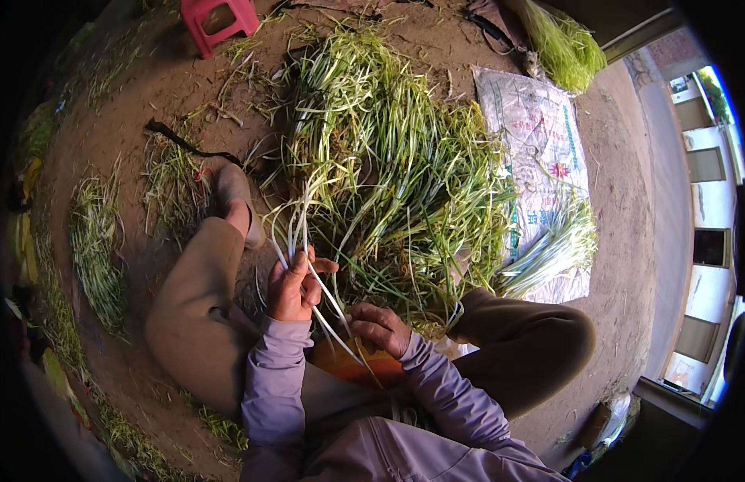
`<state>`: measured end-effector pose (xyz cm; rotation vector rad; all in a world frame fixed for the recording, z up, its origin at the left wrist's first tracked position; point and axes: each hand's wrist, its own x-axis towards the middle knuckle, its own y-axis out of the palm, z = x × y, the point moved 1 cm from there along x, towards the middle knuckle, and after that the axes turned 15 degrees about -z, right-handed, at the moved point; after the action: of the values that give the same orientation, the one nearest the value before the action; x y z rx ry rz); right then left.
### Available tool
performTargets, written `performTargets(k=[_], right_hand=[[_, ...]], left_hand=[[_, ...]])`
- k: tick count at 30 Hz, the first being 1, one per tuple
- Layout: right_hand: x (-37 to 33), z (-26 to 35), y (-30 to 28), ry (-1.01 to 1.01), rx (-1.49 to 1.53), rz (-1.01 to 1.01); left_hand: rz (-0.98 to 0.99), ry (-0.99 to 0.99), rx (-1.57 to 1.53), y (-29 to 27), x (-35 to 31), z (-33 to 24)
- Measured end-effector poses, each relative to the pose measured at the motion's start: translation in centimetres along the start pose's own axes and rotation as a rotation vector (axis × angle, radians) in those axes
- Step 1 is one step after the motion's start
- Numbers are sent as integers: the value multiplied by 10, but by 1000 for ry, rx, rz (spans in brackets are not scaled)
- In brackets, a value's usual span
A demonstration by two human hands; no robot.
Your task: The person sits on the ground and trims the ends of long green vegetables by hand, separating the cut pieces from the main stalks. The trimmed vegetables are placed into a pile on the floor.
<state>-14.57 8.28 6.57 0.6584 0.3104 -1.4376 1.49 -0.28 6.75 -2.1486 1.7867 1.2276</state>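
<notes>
My left hand [289, 291] is closed around a few long, thin, white-stemmed green stalks [301, 221], which look like chives or young garlic. Their leafy ends point away from me and their pale ends run down toward my lap. My right hand [379, 328] is beside those pale ends, its fingers curled in a pinch. A thin, yellowish strand hangs below it, but what the fingertips grip is partly hidden. Just beyond my hands lies a large heap of similar green stalks [396, 161], tangled and partly yellowed.
On the right, a bundle of white-stemmed stalks [555, 245] lies on a printed white sack [529, 100]. More greens [569, 48] lie at the far right, and a smaller bunch [97, 253] at left. A pink stool [220, 26] stands at the far left. My bent legs flank the work.
</notes>
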Motion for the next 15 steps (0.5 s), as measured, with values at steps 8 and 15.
performTargets(k=[8,15], right_hand=[[1,-10,0,-297,-581,-59],[-11,2,-3,-262,-578,65]], left_hand=[[-58,86,143,0,-2,3],[-167,121,137,-11,2,-3]])
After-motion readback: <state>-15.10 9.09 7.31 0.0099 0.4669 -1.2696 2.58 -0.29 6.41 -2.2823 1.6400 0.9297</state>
